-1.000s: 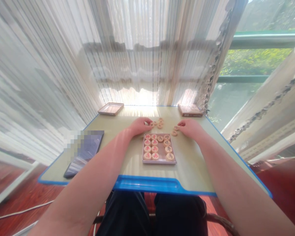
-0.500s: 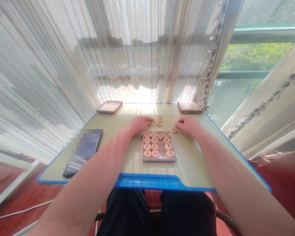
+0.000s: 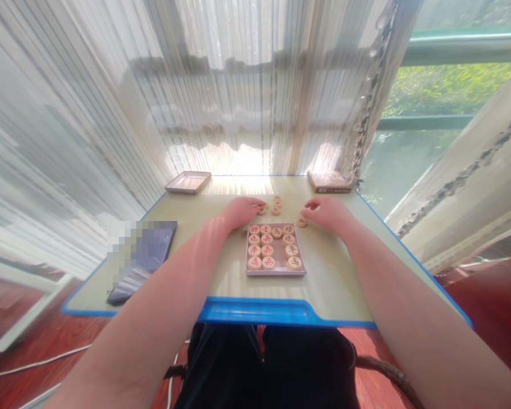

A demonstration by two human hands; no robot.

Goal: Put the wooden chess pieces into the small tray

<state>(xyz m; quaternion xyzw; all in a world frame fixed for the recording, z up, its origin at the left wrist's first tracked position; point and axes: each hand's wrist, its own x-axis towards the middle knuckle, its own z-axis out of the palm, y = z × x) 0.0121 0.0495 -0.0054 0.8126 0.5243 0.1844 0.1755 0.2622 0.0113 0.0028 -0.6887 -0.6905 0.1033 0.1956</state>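
Observation:
Both hands are over the far half of the table, beyond an open box (image 3: 276, 272) of round wooden xiangqi pieces. Red-marked pieces (image 3: 267, 250) fill the box's left two columns; black-marked pieces (image 3: 292, 250) line its right side and one sits in the top row. My left hand (image 3: 243, 212) has its fingers closed at a loose xiangqi piece (image 3: 261, 211), partly covering it. My right hand (image 3: 321, 213) is open, thumb and forefinger apart, the thumb beside another loose piece (image 3: 301, 222). Between the hands lie several more loose pieces (image 3: 276, 210).
A shallow empty box lid (image 3: 188, 182) stands at the back left and a closed flat box (image 3: 329, 181) at the back right. A dark tablet (image 3: 151, 255) lies at left. A blue tray edge (image 3: 255, 312) runs along the table's front; sheer curtains (image 3: 238, 85) hang behind.
My right hand's curled fingers have spread apart beside the loose piece. The left hand stays at its piece. The pieces in the box look unchanged; the view has tilted slightly.

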